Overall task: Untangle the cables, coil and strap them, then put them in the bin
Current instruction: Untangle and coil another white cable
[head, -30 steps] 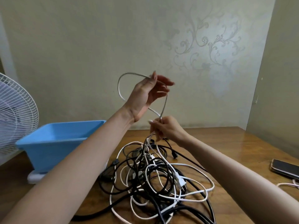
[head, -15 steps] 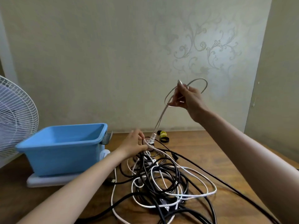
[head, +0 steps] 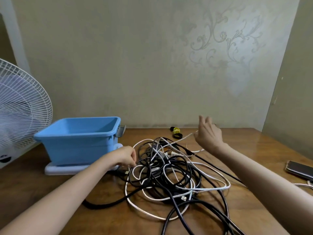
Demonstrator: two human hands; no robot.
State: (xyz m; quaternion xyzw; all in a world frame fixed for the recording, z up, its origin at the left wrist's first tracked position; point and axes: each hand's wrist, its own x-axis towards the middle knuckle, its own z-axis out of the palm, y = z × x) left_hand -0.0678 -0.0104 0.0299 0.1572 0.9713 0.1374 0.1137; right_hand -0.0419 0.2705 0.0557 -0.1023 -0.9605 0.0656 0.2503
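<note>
My left hand (head: 126, 158) curls into the cable tangle (head: 162, 168) on the counter (head: 254, 150), grip unclear. My right hand (head: 209, 134) hovers spread beside the thin white cable (head: 183, 137). I'd pin the pile and draw that strand out slowly.

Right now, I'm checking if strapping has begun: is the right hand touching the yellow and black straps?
Apart. The head view shows bare table between the right hand and the straps.
</note>
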